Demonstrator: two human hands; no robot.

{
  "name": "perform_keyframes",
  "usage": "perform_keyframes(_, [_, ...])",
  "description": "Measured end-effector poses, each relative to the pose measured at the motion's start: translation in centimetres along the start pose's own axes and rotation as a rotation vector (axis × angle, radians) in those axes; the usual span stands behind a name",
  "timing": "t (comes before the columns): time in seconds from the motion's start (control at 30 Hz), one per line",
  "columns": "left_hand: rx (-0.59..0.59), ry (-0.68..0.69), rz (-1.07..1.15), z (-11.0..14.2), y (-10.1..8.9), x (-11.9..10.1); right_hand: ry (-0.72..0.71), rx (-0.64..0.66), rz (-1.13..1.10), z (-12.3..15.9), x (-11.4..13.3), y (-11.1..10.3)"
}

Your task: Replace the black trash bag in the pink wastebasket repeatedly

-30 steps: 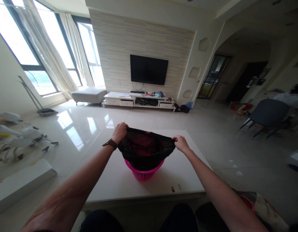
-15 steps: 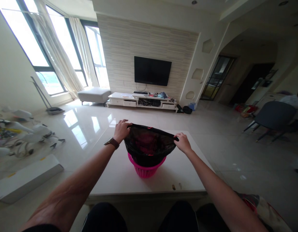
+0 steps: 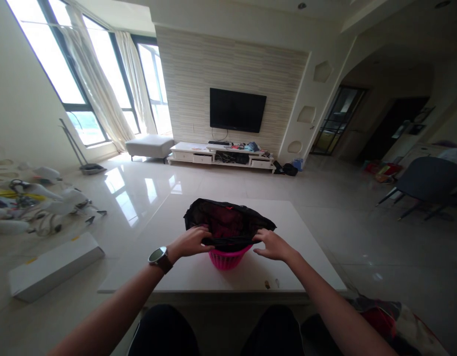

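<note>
A black garbage bag lines a pink plastic basket on the white table, its mouth spread wide above the basket's rim. Through the thin bag the pink of the basket shows. My left hand, with a watch on its wrist, has its fingers over the near left edge of the bag and its thumb below. At the near right edge, my right hand holds the bag in the same way, fingers above and thumb lower. Both hands are partly curled, with some gap between thumb and fingers.
Two tiny objects lie near the front edge of the white table. A long white box rests on the floor at left, near cluttered white equipment. A dark chair stands at right; a TV cabinet is by the far wall.
Both hands have left the far edge of the bag and come nearer, to its front edge. The bag's raised mouth has dropped and widened. The view has shifted slightly.
</note>
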State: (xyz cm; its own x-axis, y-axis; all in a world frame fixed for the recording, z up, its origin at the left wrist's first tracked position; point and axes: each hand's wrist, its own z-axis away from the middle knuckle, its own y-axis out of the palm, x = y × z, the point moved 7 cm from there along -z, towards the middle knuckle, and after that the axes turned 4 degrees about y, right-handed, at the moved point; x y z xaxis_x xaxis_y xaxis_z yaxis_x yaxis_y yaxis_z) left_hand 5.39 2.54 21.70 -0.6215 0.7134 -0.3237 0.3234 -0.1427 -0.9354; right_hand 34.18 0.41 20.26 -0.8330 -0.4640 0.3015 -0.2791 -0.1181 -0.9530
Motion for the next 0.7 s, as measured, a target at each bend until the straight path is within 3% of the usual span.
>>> perform_keyframes(0.17, [0.146,-0.007,-0.173,0.1,1.6,0.2,-0.032,0.104,0.149,-0.6,2.0,1.9])
perform_keyframes(0.23, [0.154,0.014,-0.171,0.1,2.4,-0.2,-0.013,0.135,0.202,-0.9,2.1,2.5])
perform_keyframes(0.5, [0.076,0.13,-0.16,0.5,4.7,-5.9,0.106,0.072,0.279,-1.4,0.3,0.6])
perform_keyframes(0.6, [0.042,0.105,-0.221,0.6,5.5,-7.2,0.035,-0.042,0.175,-3.7,2.5,-0.9])
perform_keyframes(0.7, [0.082,0.092,-0.183,0.6,6.7,-7.8,0.003,0.053,0.117,-7.3,5.7,0.5])
